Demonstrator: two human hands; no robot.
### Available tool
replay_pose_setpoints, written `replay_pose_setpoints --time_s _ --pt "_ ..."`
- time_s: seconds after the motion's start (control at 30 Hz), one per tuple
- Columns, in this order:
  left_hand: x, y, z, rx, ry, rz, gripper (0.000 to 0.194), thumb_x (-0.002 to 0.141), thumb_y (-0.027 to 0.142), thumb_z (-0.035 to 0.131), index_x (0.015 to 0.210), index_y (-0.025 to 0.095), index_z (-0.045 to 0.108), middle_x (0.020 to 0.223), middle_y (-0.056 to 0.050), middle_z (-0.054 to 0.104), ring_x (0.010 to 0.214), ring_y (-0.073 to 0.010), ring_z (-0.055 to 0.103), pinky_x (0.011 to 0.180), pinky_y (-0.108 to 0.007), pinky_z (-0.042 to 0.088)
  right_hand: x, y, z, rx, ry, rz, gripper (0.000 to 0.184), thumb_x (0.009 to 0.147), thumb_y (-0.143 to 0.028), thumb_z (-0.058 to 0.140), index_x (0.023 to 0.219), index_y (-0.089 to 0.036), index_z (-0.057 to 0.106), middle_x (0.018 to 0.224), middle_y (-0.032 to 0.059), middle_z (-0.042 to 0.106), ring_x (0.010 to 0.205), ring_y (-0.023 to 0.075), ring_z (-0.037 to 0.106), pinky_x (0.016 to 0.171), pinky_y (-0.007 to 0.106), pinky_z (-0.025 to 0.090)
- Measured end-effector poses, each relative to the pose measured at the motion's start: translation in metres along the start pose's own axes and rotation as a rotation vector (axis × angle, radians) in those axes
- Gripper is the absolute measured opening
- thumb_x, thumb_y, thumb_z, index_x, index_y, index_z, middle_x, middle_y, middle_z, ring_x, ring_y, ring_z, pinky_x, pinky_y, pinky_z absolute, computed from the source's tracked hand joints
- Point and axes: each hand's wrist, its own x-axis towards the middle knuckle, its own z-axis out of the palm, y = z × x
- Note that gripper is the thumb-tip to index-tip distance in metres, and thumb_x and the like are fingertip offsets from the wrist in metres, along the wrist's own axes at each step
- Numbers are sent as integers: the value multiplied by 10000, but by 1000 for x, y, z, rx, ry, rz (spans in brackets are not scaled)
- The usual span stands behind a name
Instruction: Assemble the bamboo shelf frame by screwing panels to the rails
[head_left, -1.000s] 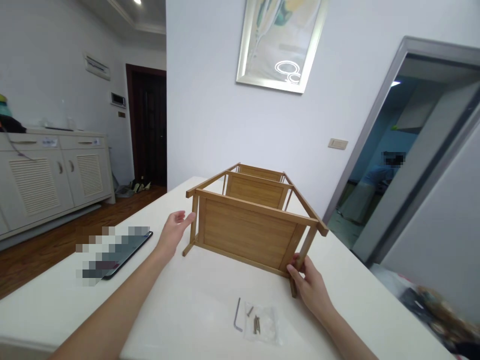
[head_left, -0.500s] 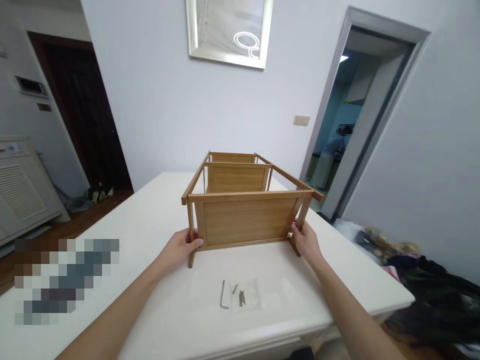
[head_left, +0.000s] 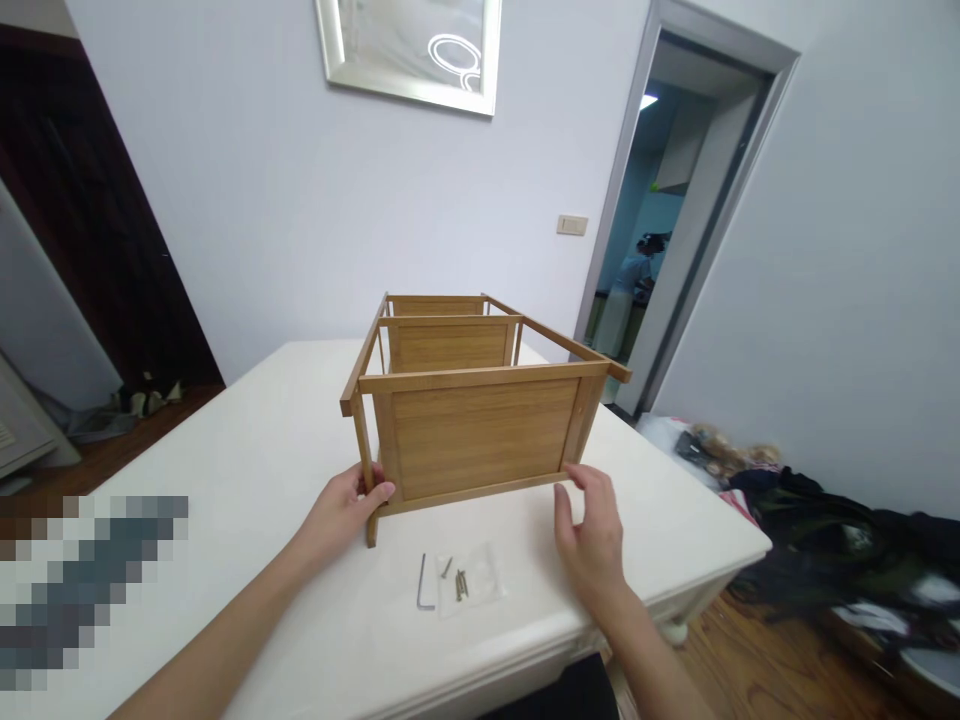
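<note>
A wooden shelf rack (head_left: 480, 430) lies on its side on the white table (head_left: 315, 640), its panels standing upright one behind another. My left hand (head_left: 349, 505) is closed around the rack's lower left corner, thumb on the front. Beside the lower right corner is my right hand (head_left: 592, 520), thumb and fingers apart and holding nothing; whether a fingertip touches the rack I cannot tell. In front of the rack lie an L-shaped hex key (head_left: 422, 585) and a clear plastic bag (head_left: 487, 575) with several screws (head_left: 460, 585) on or in it.
A blurred-out dark object (head_left: 90, 590) lies on the table's left side. Clothes and bags (head_left: 810, 540) are piled beyond the right edge. A light switch (head_left: 572, 225) is on the wall ahead. A person (head_left: 630, 285) stands beyond the doorway.
My left hand has closed on the rack's lower left corner. My right hand has let go of the right corner and opened. The rack has turned slightly, and the view has swung right.
</note>
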Motion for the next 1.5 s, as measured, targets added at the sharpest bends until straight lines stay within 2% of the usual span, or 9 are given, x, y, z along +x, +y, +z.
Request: replay_pose_setpoints --time_s 0.1,0.27,0.37,0.47,0.83,1.17,1.3,1.5 --pt "-2 1 5 11 -5 12 308 734 490 670 824 202 607 750 0 647 742 -207 601 714 -316 474 -11 -26 2 120 -205 -102 229 904 -115 481 1069 -238 580 1004 99 605 975 245 581 834 428 504" --pt "-3 3 7 24 4 6 290 749 474 660 836 204 598 748 0 644 737 -205 600 714 -321 472 -15 -55 9 355 -491 -85 150 875 -129 522 931 -230 617 884 57 600 870 213 574 769 374 497" --pt "-3 6 7 4 -9 -16 307 719 486 685 823 207 607 754 -5 663 753 -219 620 726 -329 480 -14 -62 11 349 -668 -76 146 805 -121 582 883 -225 648 874 48 602 885 224 560 829 409 475" --pt "-2 7 6 -20 -44 -38 317 702 488 701 811 202 620 755 -9 680 758 -227 633 725 -332 484 -12 -64 10 320 -778 -58 175 762 -121 627 894 -226 676 893 46 608 903 231 553 874 431 453" --pt "-2 6 3 -27 -122 32 275 786 453 634 844 185 641 796 -24 679 779 -220 624 744 -335 484 -8 -68 7 275 -914 -34 261 753 -62 585 905 -232 712 895 47 623 918 236 550 911 432 427" --pt "-3 12 0 -9 -71 54 254 762 397 666 905 188 635 893 -36 692 828 -219 644 753 -330 505 -9 -63 6 333 -905 30 237 748 -21 571 803 -224 680 871 30 620 919 218 544 922 404 411" --pt "-5 15 -1 12 -31 52 297 757 399 675 954 184 614 949 -47 689 845 -219 657 763 -342 521 -8 -62 8 370 -913 80 209 772 -24 556 749 -208 653 814 23 612 893 203 541 849 349 426" --pt "-5 15 -2 40 -22 62 310 760 388 673 986 190 598 988 -54 684 856 -219 666 781 -368 533 -7 -61 7 376 -920 90 188 785 -48 574 831 -200 673 835 28 611 885 197 536 873 352 412"
